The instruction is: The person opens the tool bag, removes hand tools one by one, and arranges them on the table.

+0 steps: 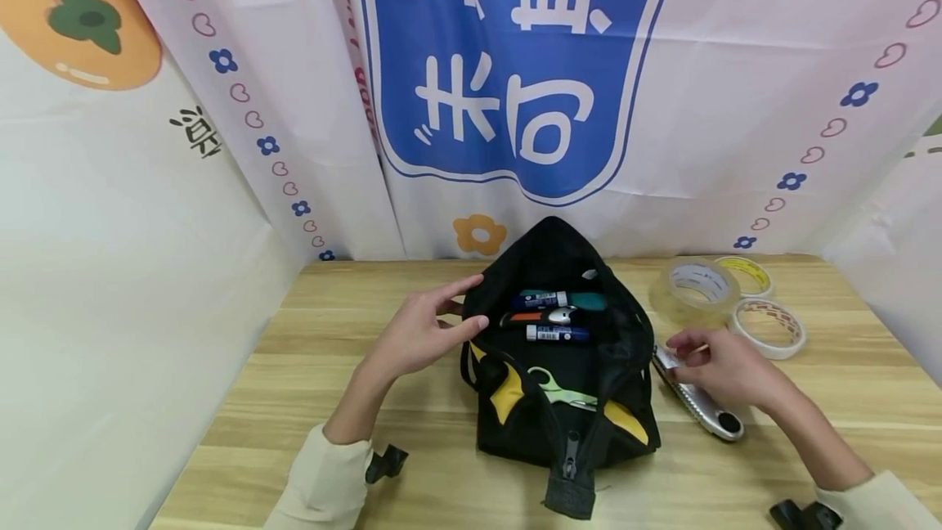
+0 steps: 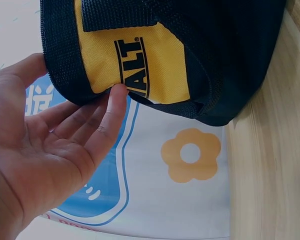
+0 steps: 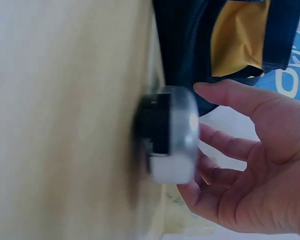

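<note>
A black-and-yellow tool bag (image 1: 515, 432) stands unzipped. My left hand (image 1: 423, 330) grips its left rim; in the left wrist view the thumb goes behind the edge and the fingers lie against the yellow panel (image 2: 165, 70). Inside are green-handled scissors (image 1: 562, 393), blue tubes with white labels (image 1: 559, 334), an orange-and-black tool (image 1: 533, 317) and a teal handle (image 1: 587, 301). Right of the bag lies a silver box cutter (image 1: 702, 407). My right hand (image 1: 728, 362) hovers at its upper end, fingers loosely bent; the right wrist view shows thumb and fingertips beside the cutter (image 3: 177, 135).
Behind my right hand lie a wide roll of clear tape (image 1: 662, 301), a yellow-lined roll (image 1: 761, 275) and a white roll (image 1: 791, 339). A printed cloth (image 1: 699, 145) hangs at the back of the wooden table (image 1: 331, 334). Black wrist mounts (image 1: 385, 463) sit on both sleeves.
</note>
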`<state>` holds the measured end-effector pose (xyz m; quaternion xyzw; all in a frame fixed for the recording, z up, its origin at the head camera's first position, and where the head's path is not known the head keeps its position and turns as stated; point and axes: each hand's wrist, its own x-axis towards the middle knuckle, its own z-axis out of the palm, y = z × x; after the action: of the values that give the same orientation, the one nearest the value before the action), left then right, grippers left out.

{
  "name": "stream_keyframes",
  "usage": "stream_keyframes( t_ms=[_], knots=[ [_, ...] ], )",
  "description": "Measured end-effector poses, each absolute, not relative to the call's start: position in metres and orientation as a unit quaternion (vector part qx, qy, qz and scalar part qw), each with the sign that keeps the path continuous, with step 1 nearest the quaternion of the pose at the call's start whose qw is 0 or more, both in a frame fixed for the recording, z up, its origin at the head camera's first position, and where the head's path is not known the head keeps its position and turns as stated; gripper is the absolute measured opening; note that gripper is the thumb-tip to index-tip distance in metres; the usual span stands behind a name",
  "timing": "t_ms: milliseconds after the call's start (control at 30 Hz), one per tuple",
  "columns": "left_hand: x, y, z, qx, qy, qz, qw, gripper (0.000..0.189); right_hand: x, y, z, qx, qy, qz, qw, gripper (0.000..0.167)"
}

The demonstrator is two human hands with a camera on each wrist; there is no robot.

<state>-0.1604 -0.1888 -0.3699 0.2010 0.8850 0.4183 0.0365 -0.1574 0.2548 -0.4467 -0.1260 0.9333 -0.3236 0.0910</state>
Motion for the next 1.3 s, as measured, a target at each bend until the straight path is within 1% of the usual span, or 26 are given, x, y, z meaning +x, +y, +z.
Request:
stream_keyframes(
  t_ms=[300, 433, 633, 867, 1167, 1300],
  knots=[
    [-0.160, -0.191, -0.367, 0.204, 0.887, 0.412, 0.031, 0.061, -0.165, 0.248, -0.414, -0.143, 0.935, -0.323, 0.018, 0.045],
    [-0.160, -0.192, -0.366, 0.205, 0.888, 0.411, 0.030, 0.061, -0.169, 0.243, -0.399, -0.133, 0.934, -0.332, 0.000, 0.046],
    [-0.160, -0.190, -0.366, 0.205, 0.888, 0.411, 0.030, 0.061, -0.170, 0.234, -0.382, -0.141, 0.921, -0.360, -0.041, 0.040],
    [-0.161, -0.189, -0.368, 0.205, 0.885, 0.417, 0.032, 0.061, -0.167, 0.218, -0.364, -0.127, 0.914, -0.381, -0.056, 0.040],
    [-0.162, -0.191, -0.371, 0.203, 0.884, 0.420, 0.030, 0.062, -0.163, 0.190, -0.346, -0.154, 0.889, -0.423, -0.088, 0.034],
    [-0.163, -0.189, -0.372, 0.206, 0.883, 0.421, 0.030, 0.062, -0.161, 0.177, -0.341, -0.169, 0.883, -0.430, -0.085, 0.034]
  ],
)
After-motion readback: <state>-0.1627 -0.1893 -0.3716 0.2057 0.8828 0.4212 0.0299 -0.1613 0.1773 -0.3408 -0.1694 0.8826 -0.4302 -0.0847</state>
